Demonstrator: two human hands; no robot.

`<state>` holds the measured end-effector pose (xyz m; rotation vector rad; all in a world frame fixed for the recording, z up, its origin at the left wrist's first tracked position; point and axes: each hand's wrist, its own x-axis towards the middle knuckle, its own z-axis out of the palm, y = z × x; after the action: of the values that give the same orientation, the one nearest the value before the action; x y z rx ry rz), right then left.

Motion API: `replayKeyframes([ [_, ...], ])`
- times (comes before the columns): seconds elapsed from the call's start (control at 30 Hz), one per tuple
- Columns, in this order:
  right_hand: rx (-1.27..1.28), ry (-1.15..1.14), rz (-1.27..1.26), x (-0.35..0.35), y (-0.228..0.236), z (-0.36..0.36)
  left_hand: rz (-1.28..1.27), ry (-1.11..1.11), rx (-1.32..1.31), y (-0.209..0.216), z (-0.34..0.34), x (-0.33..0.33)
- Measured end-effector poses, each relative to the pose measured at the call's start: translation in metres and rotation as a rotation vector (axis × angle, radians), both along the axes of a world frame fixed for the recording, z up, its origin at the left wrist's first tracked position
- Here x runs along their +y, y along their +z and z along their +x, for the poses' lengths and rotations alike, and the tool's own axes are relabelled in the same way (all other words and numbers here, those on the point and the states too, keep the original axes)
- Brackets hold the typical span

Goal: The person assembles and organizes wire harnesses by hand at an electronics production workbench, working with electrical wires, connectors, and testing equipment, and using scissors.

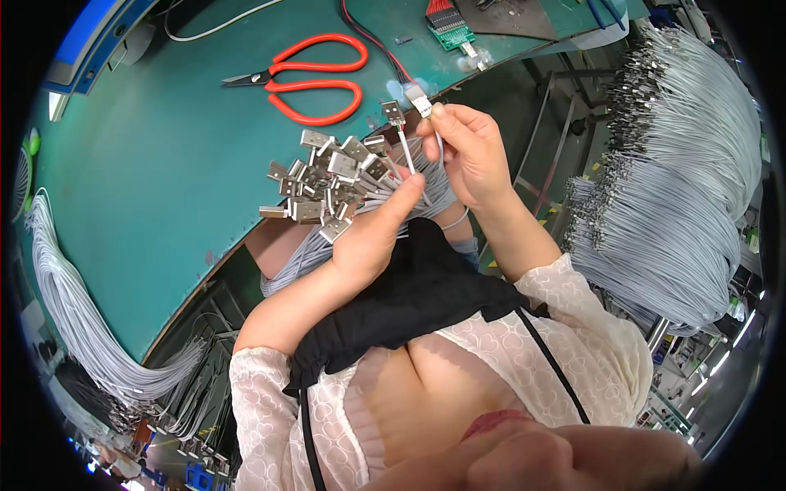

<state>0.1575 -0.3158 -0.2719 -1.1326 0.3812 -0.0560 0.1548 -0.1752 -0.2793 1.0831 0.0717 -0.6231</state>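
My left hand (pixel 370 244) is closed around a thick bundle of grey USB cables (pixel 309 245), whose metal USB plugs (pixel 344 166) fan out over the table edge. One USB plug (pixel 394 114) stands apart from the cluster, its white cable running under my left thumb. Between thumb and fingers, my right hand (pixel 473 155) pinches a grey cable end with a small white connector (pixel 421 104). That connector meets a socket (pixel 408 92) at the table edge, fed by red and black wires; how far it is pushed in I cannot tell. Grey cable lengths lie across my lap.
Red-handled scissors (pixel 318 75) lie on the green table (pixel 164 180). A green circuit board (pixel 450 31) sits at the far edge, a blue device (pixel 94 45) at the far left. Grey cables hang over the left edge (pixel 70 295); a large cable pile (pixel 671 188) rests on my right.
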Motion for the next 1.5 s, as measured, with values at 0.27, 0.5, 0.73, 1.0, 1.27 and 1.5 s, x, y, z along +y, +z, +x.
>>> replayKeyframes([
  [0.27,0.025,0.109,0.107,0.011,0.001,-0.002,0.047,-0.073,-0.163,-0.009,0.001,-0.007],
  [0.5,0.088,0.074,0.106,-0.006,-0.003,0.000,0.005,-0.058,-0.025,-0.004,0.003,-0.003],
  [0.73,0.029,-0.030,0.058,0.006,0.000,0.005,-0.092,-0.026,0.037,0.006,0.006,-0.007],
  [1.0,0.075,0.031,-0.018,0.009,0.003,-0.003,-0.083,-0.047,0.145,0.007,0.006,-0.006],
  [1.27,0.068,0.051,0.158,-0.003,0.000,0.000,-0.015,-0.085,0.037,-0.007,0.005,-0.003],
  [1.5,0.027,-0.045,0.117,0.003,0.002,0.005,-0.023,-0.056,0.062,0.000,0.006,-0.014],
])
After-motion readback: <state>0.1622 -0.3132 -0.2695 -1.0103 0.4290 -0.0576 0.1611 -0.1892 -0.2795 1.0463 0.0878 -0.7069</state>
